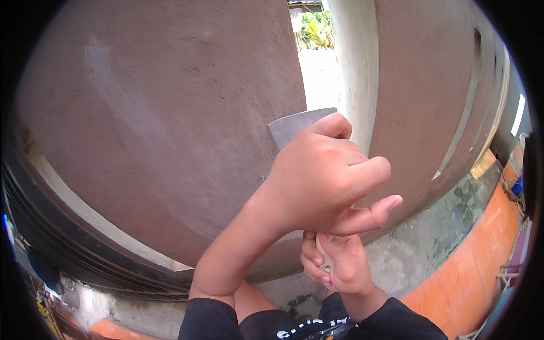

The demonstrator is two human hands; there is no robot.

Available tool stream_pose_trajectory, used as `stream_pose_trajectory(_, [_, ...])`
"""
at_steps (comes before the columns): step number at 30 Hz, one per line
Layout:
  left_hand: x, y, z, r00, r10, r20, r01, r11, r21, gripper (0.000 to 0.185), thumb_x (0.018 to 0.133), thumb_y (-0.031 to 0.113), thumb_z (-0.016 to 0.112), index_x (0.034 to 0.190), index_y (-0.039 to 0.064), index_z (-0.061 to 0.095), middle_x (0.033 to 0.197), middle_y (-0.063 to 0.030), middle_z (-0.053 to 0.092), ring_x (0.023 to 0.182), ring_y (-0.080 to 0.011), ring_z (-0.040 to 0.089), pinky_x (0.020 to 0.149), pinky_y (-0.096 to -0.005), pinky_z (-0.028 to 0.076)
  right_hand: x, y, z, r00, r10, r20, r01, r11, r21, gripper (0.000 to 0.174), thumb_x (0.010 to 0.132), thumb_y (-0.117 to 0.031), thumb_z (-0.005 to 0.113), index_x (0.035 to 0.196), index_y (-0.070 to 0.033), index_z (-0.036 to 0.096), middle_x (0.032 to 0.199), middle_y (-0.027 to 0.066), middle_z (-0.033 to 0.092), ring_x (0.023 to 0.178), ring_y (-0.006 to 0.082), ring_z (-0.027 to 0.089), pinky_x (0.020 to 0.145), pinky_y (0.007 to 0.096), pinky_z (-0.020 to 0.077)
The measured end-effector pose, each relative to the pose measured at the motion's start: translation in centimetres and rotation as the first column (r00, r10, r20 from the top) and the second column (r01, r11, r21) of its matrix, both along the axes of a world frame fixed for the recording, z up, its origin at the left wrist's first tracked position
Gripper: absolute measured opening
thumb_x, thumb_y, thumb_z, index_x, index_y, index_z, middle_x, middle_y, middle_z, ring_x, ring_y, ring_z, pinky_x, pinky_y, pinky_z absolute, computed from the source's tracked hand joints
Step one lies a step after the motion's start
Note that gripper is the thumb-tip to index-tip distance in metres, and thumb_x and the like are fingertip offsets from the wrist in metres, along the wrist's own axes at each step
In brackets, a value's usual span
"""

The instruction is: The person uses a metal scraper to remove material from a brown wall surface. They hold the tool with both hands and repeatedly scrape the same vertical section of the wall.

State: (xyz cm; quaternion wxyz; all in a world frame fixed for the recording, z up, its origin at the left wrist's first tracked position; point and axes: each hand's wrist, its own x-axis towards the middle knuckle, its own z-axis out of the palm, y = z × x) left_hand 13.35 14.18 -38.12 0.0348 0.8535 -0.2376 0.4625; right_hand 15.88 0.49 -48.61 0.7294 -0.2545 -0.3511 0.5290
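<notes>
My right hand (346, 265), low in the centre, is closed around the pale handle (324, 253) of a putty knife. The knife's wide grey metal blade (291, 127) points up and away, in front of a brown plastered wall (191, 106). Above the right hand, my left hand (331, 178) reaches across the tool with its back towards me and covers the lower blade and upper handle. One bent finger lies at the blade's right corner; two other digits stick out to the right. The left fingertips at the blade are hidden, so their grip cannot be told.
A narrow gap in the wall beside a pale column (357, 76) shows bright ground and green plants (316, 32). Dark curved slats (106, 263) run along the lower left. Orange floor tiles (454, 272) border a grey concrete strip (399, 263) at right; a bucket (514, 163) stands far right.
</notes>
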Motion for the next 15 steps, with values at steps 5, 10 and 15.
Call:
stream_pose_trajectory(5, [-0.2,-0.3,-2.0,0.992,-0.053,-0.113,0.05,0.998,-0.027,0.036,0.074,0.029,0.079,0.062,0.013,0.049,0.047,-0.0005,0.036,0.047,-0.0225,0.028,0.058,-0.0316,0.031,-1.3,-0.7,-1.6,0.994,-0.014,-0.104,0.01,0.999,-0.034,0.027,0.11,-0.03,0.042,0.11,-0.004,0.048,0.075,0.0045,0.046,0.047,0.0087,0.041,0.042,0.0217,0.0323])
stream_pose_trajectory(10, [0.5,0.0,-1.4,0.994,-0.043,-0.099,0.04,0.998,-0.039,0.037,0.075,0.034,0.08,0.063,0.013,0.052,0.045,-0.0002,0.039,0.046,-0.0229,0.03,0.058,-0.0306,0.032,-1.3,-0.3,-0.3,0.991,-0.027,-0.133,0.023,0.999,-0.032,0.031,0.108,-0.036,0.044,0.11,-0.005,0.046,0.075,0.005,0.044,0.043,0.0077,0.037,0.038,0.0209,0.0283])
stream_pose_trajectory(15, [-0.2,-0.4,-2.2,0.994,-0.016,-0.111,0.01,0.998,-0.056,0.036,0.075,0.036,0.08,0.064,0.013,0.054,0.044,0.0002,0.04,0.045,-0.0225,0.03,0.058,-0.0307,0.032,-1.4,-1.4,-0.9,0.988,0.018,-0.156,-0.029,0.997,-0.066,0.029,0.109,-0.035,0.043,0.11,-0.005,0.047,0.075,0.0047,0.044,0.043,0.0074,0.036,0.038,0.0208,0.0282])
